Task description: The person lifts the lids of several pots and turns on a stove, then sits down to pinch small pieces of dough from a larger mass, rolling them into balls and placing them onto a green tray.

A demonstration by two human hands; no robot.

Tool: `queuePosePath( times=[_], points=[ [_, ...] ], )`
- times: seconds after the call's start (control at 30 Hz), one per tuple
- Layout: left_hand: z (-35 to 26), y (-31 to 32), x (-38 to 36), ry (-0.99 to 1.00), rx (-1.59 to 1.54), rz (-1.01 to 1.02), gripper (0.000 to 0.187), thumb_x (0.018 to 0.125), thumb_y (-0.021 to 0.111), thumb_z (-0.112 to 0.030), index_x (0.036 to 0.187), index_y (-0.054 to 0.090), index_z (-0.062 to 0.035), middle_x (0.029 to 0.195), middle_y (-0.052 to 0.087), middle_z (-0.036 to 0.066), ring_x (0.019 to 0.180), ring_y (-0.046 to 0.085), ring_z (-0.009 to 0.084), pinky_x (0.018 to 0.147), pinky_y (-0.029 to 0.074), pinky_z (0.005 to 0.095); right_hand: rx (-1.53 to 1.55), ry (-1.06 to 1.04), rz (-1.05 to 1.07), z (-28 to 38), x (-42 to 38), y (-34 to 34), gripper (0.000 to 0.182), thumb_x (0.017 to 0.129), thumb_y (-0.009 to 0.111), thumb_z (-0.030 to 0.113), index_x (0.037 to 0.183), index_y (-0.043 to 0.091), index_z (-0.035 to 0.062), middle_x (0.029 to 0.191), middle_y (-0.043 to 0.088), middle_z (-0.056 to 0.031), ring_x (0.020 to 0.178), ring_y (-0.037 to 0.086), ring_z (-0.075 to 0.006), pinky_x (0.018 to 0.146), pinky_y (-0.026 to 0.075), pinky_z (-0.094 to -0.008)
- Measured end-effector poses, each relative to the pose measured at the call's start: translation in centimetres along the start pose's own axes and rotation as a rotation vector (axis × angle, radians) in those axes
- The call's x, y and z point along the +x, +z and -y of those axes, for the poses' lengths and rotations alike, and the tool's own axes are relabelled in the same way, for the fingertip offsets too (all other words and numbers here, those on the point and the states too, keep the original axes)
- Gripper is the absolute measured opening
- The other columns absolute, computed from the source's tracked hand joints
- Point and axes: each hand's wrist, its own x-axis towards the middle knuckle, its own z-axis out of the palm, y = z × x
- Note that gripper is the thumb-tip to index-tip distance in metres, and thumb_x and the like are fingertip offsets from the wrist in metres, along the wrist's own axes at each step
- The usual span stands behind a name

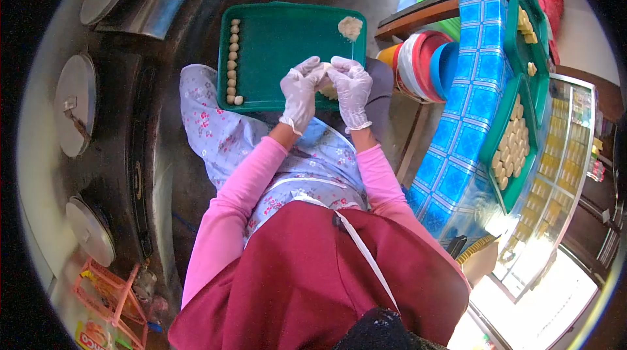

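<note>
Both hands wear thin white gloves and meet over the near edge of a green tray [287, 43]. My left hand [300, 92] is closed, its fingertips pinching a small piece of pale dough [324, 69]. From the other side my right hand [351, 85] grips the same piece, fingers bent inward. Just below the fingers, partly hidden, shows a pale crumbly lump [328, 91]. Along the tray's left side runs a row of small round dough balls [232, 64], with one more beside the nearest. A whitish crumbly mound [350, 27] lies in the far right corner.
On the right, a blue checked tablecloth [467, 98] covers a table bearing a green tray of round pale pieces [513, 144]. Stacked tubs [424, 63] stand beneath. Round metal lids [75, 105] line the left side, above an orange plastic rack [114, 291].
</note>
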Motion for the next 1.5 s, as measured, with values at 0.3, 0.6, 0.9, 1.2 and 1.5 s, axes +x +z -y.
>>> queuePosePath(
  times=[0.3,0.6,0.9,1.2,1.5],
  points=[
    [-1.6,-0.6,-1.0,0.143,0.304,-0.006,0.043,0.088,0.067,-0.015,0.122,0.057,0.0088,0.117,0.064,0.017,0.099,0.065,0.0179,0.086,0.052,0.0318,-0.003,-0.022,0.268,2.1,1.2,-1.4,0.016,0.079,0.066,0.005,0.093,0.073,-0.0004,0.084,0.071,-0.0066,0.077,0.065,-0.013,0.068,0.052,-0.0257],
    [-3.1,-1.4,0.1,-0.095,0.214,0.02,0.037,0.086,0.07,-0.012,0.116,0.061,0.0072,0.099,0.069,0.012,0.086,0.068,0.0193,0.081,0.055,0.0305,-0.123,-0.125,0.337,2.6,1.0,-0.6,0.017,0.074,0.069,0.004,0.09,0.073,0.0003,0.077,0.069,-0.005,0.065,0.064,-0.0113,0.056,0.049,-0.0232],
    [-1.2,-0.5,-2.7,0.429,0.611,0.057,0.044,0.098,0.05,-0.007,0.141,0.043,0.0008,0.125,0.061,0.013,0.112,0.057,0.0179,0.096,0.043,0.0282,0.224,0.342,0.289,0.4,0.8,1.3,0.018,0.083,0.068,0.017,0.091,0.075,0.0023,0.081,0.072,-0.0057,0.062,0.064,-0.0094,0.047,0.043,-0.0219],
    [-2.9,-3.4,-1.6,0.308,0.146,-0.031,0.052,0.098,0.048,-0.006,0.145,0.03,0.0051,0.138,0.049,0.016,0.123,0.05,0.0198,0.105,0.037,0.03,0.46,0.484,0.363,0.0,0.2,4.7,0.024,0.086,0.061,0.003,0.108,0.066,-0.0061,0.094,0.07,-0.0147,0.073,0.069,-0.0201,0.062,0.057,-0.03],
    [-15.9,-11.6,-3.6,0.788,0.157,-0.595,0.03,0.092,0.058,-0.006,0.12,0.057,0.0056,0.12,0.063,0.015,0.112,0.059,0.0224,0.098,0.046,0.0347,-0.243,0.035,0.633,-2.1,-4.1,16.7,0.012,0.078,0.065,0.012,0.079,0.074,0.0039,0.072,0.069,-0.0132,0.066,0.068,-0.0225,0.061,0.053,-0.0361]
  ],
)
